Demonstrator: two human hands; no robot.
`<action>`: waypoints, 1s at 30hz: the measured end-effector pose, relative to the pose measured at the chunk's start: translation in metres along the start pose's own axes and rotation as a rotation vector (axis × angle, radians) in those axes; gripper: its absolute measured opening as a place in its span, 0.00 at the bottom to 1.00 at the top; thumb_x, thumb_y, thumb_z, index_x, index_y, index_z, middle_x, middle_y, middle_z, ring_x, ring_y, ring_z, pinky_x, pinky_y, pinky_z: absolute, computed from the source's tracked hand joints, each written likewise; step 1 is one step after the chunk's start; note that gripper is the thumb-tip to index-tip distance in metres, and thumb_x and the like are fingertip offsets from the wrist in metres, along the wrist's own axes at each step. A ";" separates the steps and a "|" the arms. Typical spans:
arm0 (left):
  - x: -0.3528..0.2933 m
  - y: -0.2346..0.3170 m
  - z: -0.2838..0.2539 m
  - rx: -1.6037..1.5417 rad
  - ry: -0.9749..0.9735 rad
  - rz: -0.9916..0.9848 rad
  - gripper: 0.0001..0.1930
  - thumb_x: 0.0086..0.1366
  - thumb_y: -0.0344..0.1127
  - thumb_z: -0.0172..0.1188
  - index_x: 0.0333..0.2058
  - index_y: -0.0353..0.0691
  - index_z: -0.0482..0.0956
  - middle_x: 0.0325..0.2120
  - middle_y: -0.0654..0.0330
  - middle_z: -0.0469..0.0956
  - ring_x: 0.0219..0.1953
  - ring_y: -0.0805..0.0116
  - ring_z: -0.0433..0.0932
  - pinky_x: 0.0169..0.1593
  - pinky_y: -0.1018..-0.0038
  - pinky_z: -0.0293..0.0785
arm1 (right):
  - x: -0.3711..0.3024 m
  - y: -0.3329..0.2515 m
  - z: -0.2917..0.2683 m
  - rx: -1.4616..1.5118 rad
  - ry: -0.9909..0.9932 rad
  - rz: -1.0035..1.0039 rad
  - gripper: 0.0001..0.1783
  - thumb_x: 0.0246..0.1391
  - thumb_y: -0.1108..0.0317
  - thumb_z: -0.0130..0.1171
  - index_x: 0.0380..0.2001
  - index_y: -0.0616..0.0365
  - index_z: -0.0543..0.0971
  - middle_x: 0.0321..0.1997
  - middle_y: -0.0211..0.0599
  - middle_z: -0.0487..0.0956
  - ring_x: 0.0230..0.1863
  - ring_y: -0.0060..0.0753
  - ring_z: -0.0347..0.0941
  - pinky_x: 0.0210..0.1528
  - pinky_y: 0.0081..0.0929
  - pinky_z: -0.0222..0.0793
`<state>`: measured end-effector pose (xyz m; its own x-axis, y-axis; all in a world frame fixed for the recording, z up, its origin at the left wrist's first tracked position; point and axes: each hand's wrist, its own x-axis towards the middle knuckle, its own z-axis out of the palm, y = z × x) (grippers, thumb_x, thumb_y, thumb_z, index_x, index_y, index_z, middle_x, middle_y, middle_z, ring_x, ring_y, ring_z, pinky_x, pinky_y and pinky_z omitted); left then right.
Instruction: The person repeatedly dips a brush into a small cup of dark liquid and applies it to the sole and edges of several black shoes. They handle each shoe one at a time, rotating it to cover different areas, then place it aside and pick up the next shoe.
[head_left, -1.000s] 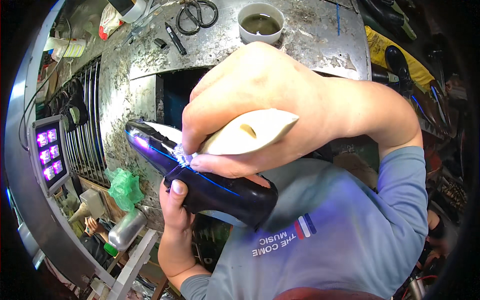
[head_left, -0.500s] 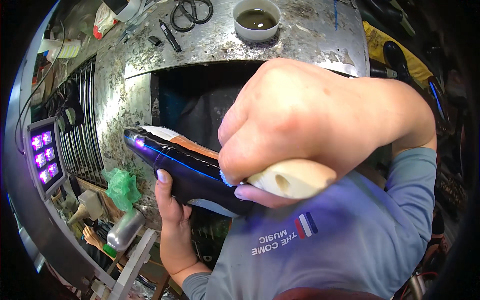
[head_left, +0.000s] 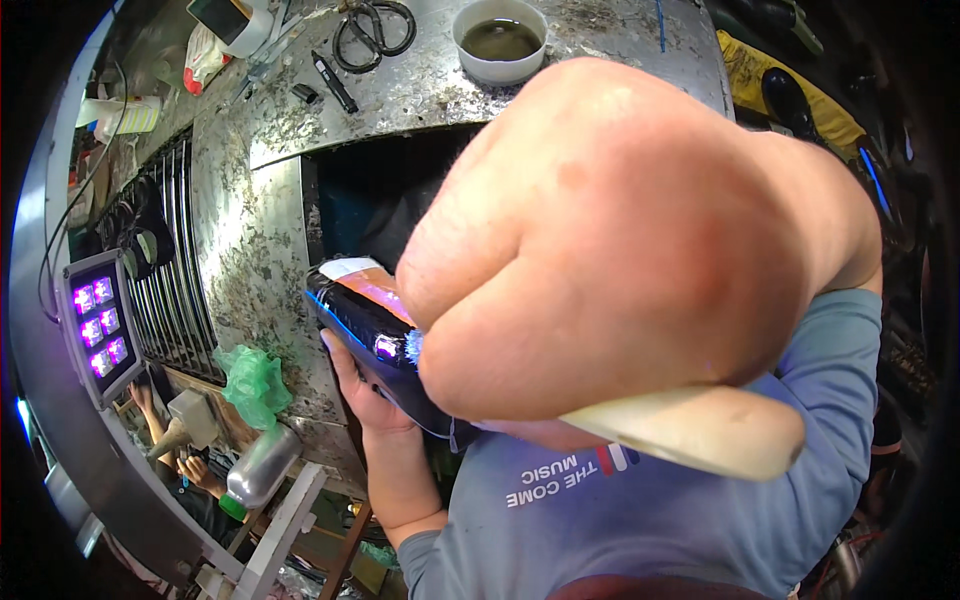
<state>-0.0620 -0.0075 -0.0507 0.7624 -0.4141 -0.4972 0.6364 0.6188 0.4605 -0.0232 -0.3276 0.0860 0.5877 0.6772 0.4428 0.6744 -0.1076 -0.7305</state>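
My left hand [head_left: 378, 400] grips a black shoe upper [head_left: 362, 318] from below, thumb along its side. The shoe lies tilted with its underside up, showing a white patch and a brown strip; a blue line runs along its edge. Over it, my right hand [head_left: 610, 250] is closed round a brush with a pale, cream-coloured handle [head_left: 710, 430]. Light blue bristles [head_left: 413, 345] show beside the knuckles, against the edge of the shoe. My right fist hides the rest of the brush head and part of the shoe.
A worn metal bench [head_left: 240, 230] holds a white bowl of dark liquid [head_left: 500, 45], scissors [head_left: 375, 38] and a black marker [head_left: 334, 83]. A lit purple lamp [head_left: 100, 325] stands left, near a green plastic bag [head_left: 252, 385] and a bottle [head_left: 262, 468]. Another person's hands [head_left: 200, 472] show lower left.
My left hand has shifted right and turned the shoe, so its end points less far left. My right fist has risen closer to view, the brush handle swinging right and down.
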 end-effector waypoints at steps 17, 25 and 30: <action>0.019 -0.049 0.022 -0.623 -0.463 -0.328 0.29 0.75 0.54 0.44 0.64 0.38 0.64 0.55 0.49 0.74 0.54 0.55 0.77 0.56 0.59 0.74 | 0.004 0.005 0.001 -0.052 0.053 -0.045 0.07 0.46 0.70 0.67 0.24 0.58 0.77 0.23 0.37 0.75 0.24 0.43 0.73 0.25 0.36 0.68; 0.028 -0.077 0.023 -0.943 -0.715 -0.622 0.27 0.75 0.51 0.45 0.63 0.36 0.65 0.50 0.48 0.77 0.48 0.57 0.80 0.50 0.63 0.78 | 0.009 0.008 0.007 -0.060 0.077 -0.071 0.06 0.46 0.70 0.67 0.25 0.58 0.78 0.24 0.37 0.76 0.25 0.42 0.74 0.27 0.35 0.69; 0.033 -0.087 0.024 -1.028 -0.778 -0.726 0.26 0.75 0.48 0.46 0.62 0.35 0.65 0.47 0.48 0.78 0.44 0.58 0.82 0.46 0.65 0.80 | 0.012 0.013 0.010 -0.062 0.094 -0.089 0.06 0.46 0.70 0.67 0.26 0.58 0.79 0.25 0.38 0.76 0.26 0.42 0.75 0.27 0.35 0.70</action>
<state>-0.0898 -0.0912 -0.0891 0.4021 -0.8724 0.2777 0.7900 0.1774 -0.5868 -0.0116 -0.3134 0.0766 0.5618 0.6149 0.5535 0.7502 -0.0965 -0.6542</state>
